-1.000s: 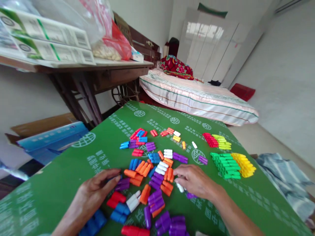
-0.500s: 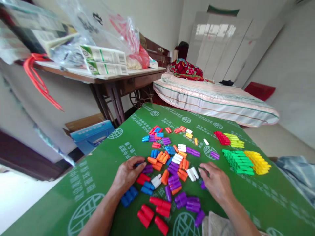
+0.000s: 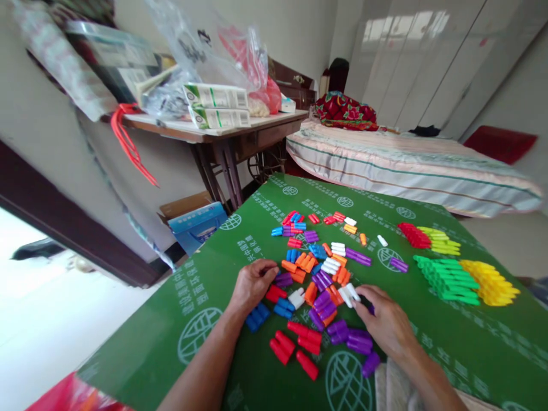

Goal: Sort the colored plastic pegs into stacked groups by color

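My right hand [image 3: 379,317] has its thumb and fingertips closed on a joined pair of white bullet-shaped plastic pieces [image 3: 349,294] at the right of a loose pile. My left hand [image 3: 256,283] is at the pile's left side, its fingertips pinched together; a sliver of blue shows by them, but what they hold is hidden. Beside it are purple pieces [image 3: 283,279], red pieces [image 3: 276,293] and blue pieces [image 3: 257,317]. Nearer to me lie more red pieces [image 3: 305,337]. Several purple pieces [image 3: 358,341] are just below my right hand.
On the green table [image 3: 205,371], neat stacks of green pieces [image 3: 447,279], yellow pieces [image 3: 488,283], red pieces [image 3: 414,235] and lime pieces [image 3: 439,240] stand at the right. A beige cloth [image 3: 398,388] lies at the near edge. Behind are a cluttered side table [image 3: 209,135] and a bed [image 3: 398,165].
My right hand has moved left and closed on the white pieces, which it was beside before. My left hand stays at the pile's left side. The camera view has turned left.
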Available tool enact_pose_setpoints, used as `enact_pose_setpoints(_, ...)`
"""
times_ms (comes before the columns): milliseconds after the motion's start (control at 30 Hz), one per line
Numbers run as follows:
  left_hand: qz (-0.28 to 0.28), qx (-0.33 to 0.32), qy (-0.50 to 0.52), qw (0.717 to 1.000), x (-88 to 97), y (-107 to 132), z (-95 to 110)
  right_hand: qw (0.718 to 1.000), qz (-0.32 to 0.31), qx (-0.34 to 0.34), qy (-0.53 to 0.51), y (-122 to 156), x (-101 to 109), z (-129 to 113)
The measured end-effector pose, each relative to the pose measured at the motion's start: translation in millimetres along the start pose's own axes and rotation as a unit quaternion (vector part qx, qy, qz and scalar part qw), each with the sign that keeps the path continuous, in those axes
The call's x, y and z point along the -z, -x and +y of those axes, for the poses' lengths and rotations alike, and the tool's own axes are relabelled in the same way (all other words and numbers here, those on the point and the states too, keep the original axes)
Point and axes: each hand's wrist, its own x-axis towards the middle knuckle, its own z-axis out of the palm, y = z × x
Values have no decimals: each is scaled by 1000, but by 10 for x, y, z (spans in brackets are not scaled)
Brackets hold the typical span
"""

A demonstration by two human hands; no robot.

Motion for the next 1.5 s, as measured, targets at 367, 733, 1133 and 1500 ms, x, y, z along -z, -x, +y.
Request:
enact_pose_setpoints(367, -7, 9, 15, 1000, -23, 25, 12, 1000, -4, 12, 1, 35, 17, 10)
enact_pose_setpoints(733, -15, 9, -18, 1000, 3, 15, 92, 996, 22, 57, 65, 47, 137, -240)
enact_pose_setpoints(1133, -24, 19, -59, 998, 47, -77, 92, 984, -93, 51, 141, 262, 408, -584)
enact_pose_setpoints(1500, -34, 100, -99, 989, 82, -145, 259, 974, -114, 118, 156, 279, 232, -566)
